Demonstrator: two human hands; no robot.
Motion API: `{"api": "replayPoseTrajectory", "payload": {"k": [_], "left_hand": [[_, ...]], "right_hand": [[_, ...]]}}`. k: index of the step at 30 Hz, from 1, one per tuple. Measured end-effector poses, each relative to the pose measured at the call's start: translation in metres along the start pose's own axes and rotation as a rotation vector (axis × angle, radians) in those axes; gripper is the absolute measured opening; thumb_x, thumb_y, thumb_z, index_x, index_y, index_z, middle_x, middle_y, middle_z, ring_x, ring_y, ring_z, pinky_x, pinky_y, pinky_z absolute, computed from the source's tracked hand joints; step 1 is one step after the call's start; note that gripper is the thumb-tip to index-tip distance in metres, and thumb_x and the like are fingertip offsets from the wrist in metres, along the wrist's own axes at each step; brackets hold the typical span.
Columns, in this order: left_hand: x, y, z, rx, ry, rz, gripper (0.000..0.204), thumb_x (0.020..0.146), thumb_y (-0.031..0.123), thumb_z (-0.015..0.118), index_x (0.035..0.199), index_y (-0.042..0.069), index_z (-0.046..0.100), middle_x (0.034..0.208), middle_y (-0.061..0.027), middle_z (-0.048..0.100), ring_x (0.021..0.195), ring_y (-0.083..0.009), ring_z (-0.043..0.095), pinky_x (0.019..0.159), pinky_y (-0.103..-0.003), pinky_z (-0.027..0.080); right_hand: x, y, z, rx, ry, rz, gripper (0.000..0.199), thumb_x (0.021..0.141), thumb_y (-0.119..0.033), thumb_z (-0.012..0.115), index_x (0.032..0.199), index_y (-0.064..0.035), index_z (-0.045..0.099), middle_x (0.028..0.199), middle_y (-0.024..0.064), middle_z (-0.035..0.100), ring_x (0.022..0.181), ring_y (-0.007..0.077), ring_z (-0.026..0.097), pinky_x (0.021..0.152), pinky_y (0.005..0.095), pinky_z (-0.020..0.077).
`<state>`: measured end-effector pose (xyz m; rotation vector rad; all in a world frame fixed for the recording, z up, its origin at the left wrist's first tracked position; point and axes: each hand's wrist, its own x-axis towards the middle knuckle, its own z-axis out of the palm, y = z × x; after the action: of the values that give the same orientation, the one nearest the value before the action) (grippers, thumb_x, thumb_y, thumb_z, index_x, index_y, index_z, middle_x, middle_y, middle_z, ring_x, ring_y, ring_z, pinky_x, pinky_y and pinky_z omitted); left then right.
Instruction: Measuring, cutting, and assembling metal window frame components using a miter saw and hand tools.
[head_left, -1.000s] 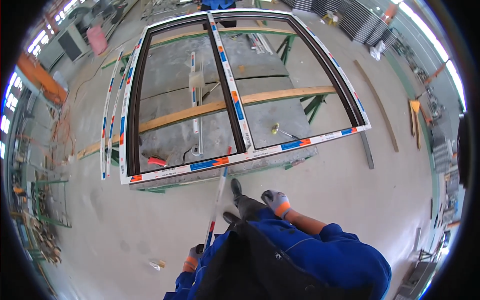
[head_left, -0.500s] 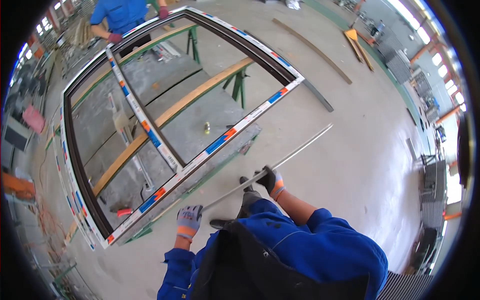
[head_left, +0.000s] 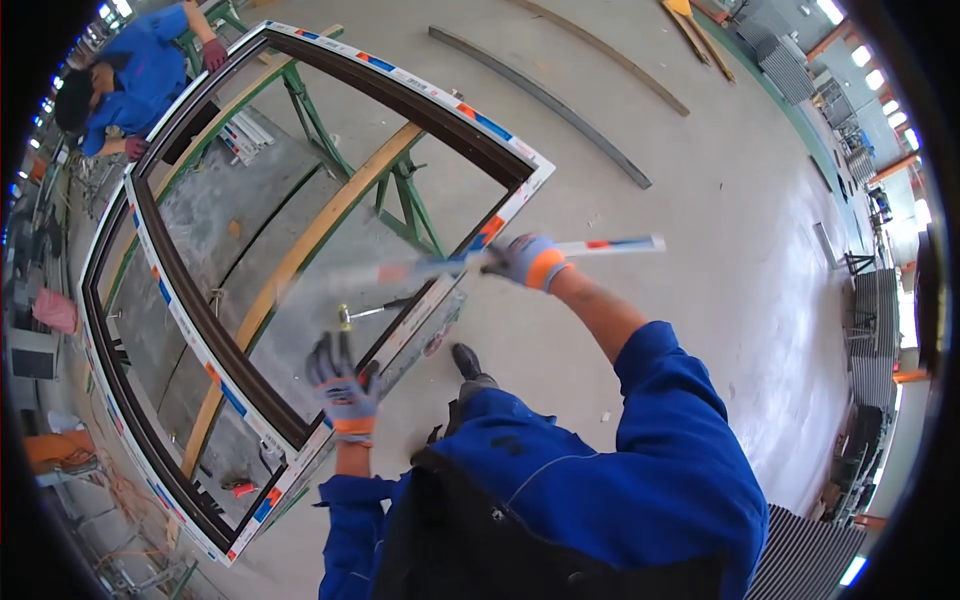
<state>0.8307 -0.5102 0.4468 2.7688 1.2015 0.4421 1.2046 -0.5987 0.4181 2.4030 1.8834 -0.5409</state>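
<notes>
In my right hand, gloved in grey and orange, is a long thin strip with white, blue and red film; its left part is motion-blurred over the window frame. My left hand is open with fingers spread, above the near edge of the frame and apart from the strip. The large window frame has a dark brown inside, patterned film around it and a crossbar. A hammer with a yellowish head shows through the frame's opening.
Wooden-topped green trestles stand under the frame. A co-worker in blue leans at its far left, with dark red gloves on the frame. A grey bar and a brown bar lie on the floor beyond. A red tool shows near the frame's lower-left end.
My left hand has let go of the strip and opened. My right hand has carried the strip up toward the frame, turning its filmed face into view. The co-worker now bends lower.
</notes>
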Motion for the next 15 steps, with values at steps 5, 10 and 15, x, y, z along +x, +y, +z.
{"api": "replayPoseTrajectory", "payload": {"k": [5, 10, 15], "left_hand": [[-0.055, -0.087, 0.021, 0.119, -0.354, -0.138, 0.06, 0.08, 0.036, 0.067, 0.13, 0.007, 0.051, 0.127, -0.0167, 0.053, 0.12, -0.0348, 0.047, 0.102, -0.047, 0.037], [-0.119, -0.119, 0.025, 0.065, -0.287, -0.113, 0.034, 0.081, 0.025, 0.067, 0.107, 0.006, 0.059, 0.101, -0.0154, 0.061, 0.095, -0.0347, 0.059, 0.081, -0.043, 0.047], [-0.13, -0.129, -0.005, 0.083, -0.249, -0.141, 0.02, 0.08, 0.019, 0.065, 0.094, 0.005, 0.061, 0.089, -0.0172, 0.061, 0.087, -0.0385, 0.058, 0.078, -0.045, 0.048]], "right_hand": [[0.043, -0.04, 0.014, -0.044, 0.101, -0.604, 0.032, 0.084, -0.046, 0.062, 0.091, -0.015, 0.061, 0.08, 0.0062, 0.063, 0.08, 0.0285, 0.064, 0.07, 0.0405, 0.0503], [0.085, -0.001, 0.019, -0.087, 0.105, -0.619, 0.039, 0.081, -0.052, 0.062, 0.091, -0.0149, 0.062, 0.081, 0.0057, 0.063, 0.085, 0.0259, 0.062, 0.071, 0.0396, 0.0484], [0.071, 0.015, 0.002, -0.08, 0.121, -0.479, 0.047, 0.076, -0.058, 0.064, 0.088, -0.0131, 0.064, 0.084, 0.006, 0.061, 0.086, 0.0256, 0.06, 0.077, 0.0377, 0.046]]}}
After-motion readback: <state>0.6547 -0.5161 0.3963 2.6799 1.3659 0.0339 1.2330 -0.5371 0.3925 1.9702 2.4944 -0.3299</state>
